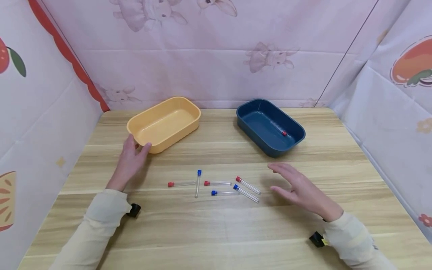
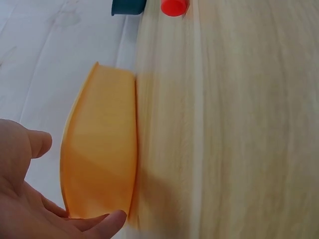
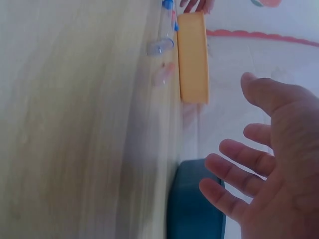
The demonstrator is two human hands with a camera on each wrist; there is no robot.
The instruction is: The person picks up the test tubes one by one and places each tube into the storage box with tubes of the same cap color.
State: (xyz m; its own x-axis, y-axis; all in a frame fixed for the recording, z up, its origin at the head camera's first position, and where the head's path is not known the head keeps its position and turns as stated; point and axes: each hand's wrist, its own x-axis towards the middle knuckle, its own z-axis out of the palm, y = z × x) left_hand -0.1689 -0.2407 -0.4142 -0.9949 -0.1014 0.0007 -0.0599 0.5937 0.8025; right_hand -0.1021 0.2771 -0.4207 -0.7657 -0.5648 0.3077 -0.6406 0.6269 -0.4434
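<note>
My left hand (image 1: 129,161) is at the near left corner of a yellow plastic basin (image 1: 177,139), fingers spread and the thumb apart from them. In the left wrist view its fingertips are at the end of the basin; whether they press on it I cannot tell. My right hand (image 1: 302,189) hovers over the table, fingers loosely extended and holding nothing. It is just right of several clear capped test tubes. Three have red caps, including one red-capped tube (image 1: 248,185); three have blue caps, including one blue-capped tube (image 1: 198,184).
Behind my right hand stands a dark blue basin (image 1: 254,138) with one red-capped tube (image 1: 282,132) inside. The wooden table (image 1: 209,232) is bordered by printed cloth walls (image 1: 216,67) at the back and both sides. Black wrist cameras (image 1: 316,239) sit at both cuffs.
</note>
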